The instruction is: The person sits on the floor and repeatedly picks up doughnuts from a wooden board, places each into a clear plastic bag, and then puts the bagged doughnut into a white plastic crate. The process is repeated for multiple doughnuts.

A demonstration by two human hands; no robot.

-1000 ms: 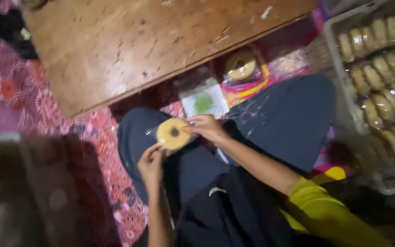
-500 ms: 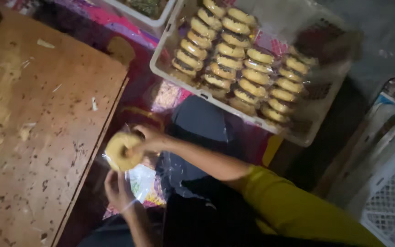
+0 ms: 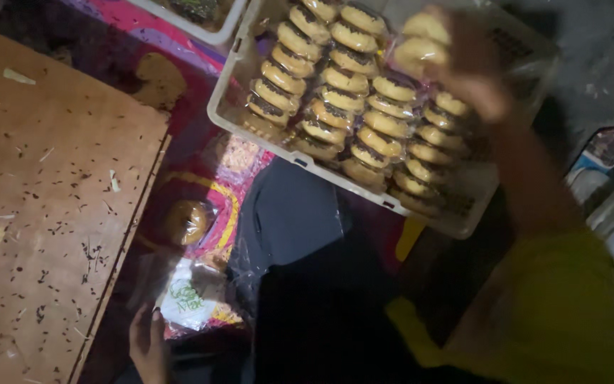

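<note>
Right hand (image 3: 474, 67): raised over the far right corner of the tray (image 3: 230, 85), fingers curled shut around a wrapped doughnut (image 3: 421, 41). The doughnut sits at the fingertips, on their left side, with its flat faces roughly upright like the ones packed below. Image is blurred here; exact finger placement on the wrapper cannot be told.

Just below and left of those fingers: the rows (image 3: 349, 107) of wrapped doughnuts, standing on edge, packed close, running diagonally from the tray's far end toward its near rim. The nearest bare patch of tray lies under and right of the hand, at the end of the right-hand rows. The held doughnut is above the rows, not touching them as far as can be seen.

Left hand (image 3: 147, 341): low, near the lap, fingers loosely together and resting at the edge of a pile of clear bags (image 3: 190, 302). Whether it pinches a bag cannot be told. Beyond its fingertips, further out, one bagged doughnut (image 3: 187, 222) lies flat on the patterned mat (image 3: 239, 160). To the left of that hand, the board (image 3: 51, 213), speckled with dark sprinkles.

Right hand is far nearer the tray; left hand is well apart from it.
</note>
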